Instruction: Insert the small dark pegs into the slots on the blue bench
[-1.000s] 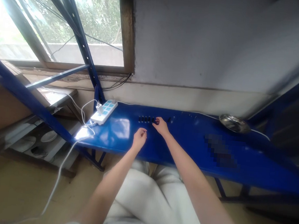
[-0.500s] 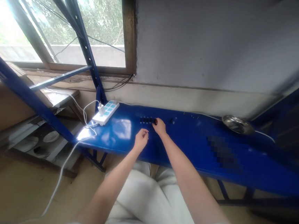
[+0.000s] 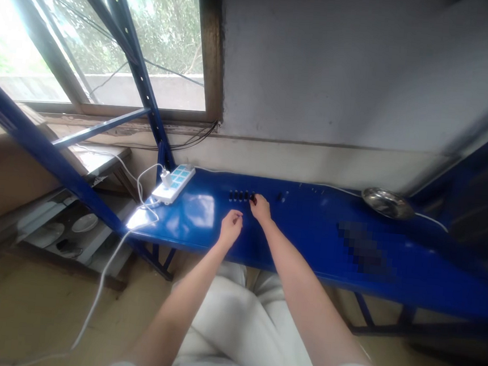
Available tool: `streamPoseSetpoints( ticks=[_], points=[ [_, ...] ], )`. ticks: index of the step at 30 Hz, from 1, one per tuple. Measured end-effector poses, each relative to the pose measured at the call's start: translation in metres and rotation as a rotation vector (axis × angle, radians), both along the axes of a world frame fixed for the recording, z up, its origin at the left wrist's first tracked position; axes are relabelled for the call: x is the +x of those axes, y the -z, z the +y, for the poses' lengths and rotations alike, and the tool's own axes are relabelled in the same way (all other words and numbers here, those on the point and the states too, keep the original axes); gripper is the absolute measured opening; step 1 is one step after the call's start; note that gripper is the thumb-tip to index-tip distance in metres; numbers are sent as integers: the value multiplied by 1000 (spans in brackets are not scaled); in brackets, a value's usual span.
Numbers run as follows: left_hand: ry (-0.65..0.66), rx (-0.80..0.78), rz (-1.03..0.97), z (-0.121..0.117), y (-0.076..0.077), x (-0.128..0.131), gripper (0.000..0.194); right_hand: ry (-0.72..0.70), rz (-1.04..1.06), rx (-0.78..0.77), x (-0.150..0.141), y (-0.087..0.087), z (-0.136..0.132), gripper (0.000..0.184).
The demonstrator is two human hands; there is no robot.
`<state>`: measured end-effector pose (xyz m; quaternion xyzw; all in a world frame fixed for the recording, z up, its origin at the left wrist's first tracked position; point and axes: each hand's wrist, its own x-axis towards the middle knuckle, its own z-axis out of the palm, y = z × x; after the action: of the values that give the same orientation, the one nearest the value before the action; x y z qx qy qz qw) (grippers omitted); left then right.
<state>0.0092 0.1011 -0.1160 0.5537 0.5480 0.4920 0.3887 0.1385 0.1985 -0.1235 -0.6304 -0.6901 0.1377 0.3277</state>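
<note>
Several small black pieces with pale ends, a bit like short cylinders, stand side by side in a row (image 3: 235,196) on the blue table (image 3: 308,234). My right hand (image 3: 261,208) is at the row's right end, its fingertips closed on one more small black piece (image 3: 252,197). Nearer to me, my left hand (image 3: 231,226) hovers over the table with its fingers curled together; whatever may be in them is too small to name. Right of my right hand lies another small dark piece (image 3: 280,197) beside a clear, pale one (image 3: 285,196).
A white power strip (image 3: 174,185) with a plug and cable sits at the table's left end. At the back right is a shiny metal bowl (image 3: 387,203). A blurred dark object (image 3: 366,250) lies on the right. Blue rack posts (image 3: 140,77) rise at left.
My right hand stays at the row's right end, with only a slight shift of its fingers. The left hand and the row look the same.
</note>
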Motion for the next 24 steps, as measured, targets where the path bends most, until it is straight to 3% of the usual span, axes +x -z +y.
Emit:
streamPoseSetpoints(
  ticks=[4,10,15,18,24],
  points=[
    [3,-17,5,0,0,0,16,-10,244,-1,1,-8,-8,20],
    [11,22,26,-1,-1,0,15,72,469,81,9,-37,-36,30],
    [-11,163,98,-3,-8,4,16,-42,589,10,18,-67,-71,36],
    [6,207,71,-5,-27,8,19,-83,659,21,22,-83,-92,38],
    [150,314,-43,-9,-91,16,40,-151,707,23,24,-102,-119,43]
  ],
)
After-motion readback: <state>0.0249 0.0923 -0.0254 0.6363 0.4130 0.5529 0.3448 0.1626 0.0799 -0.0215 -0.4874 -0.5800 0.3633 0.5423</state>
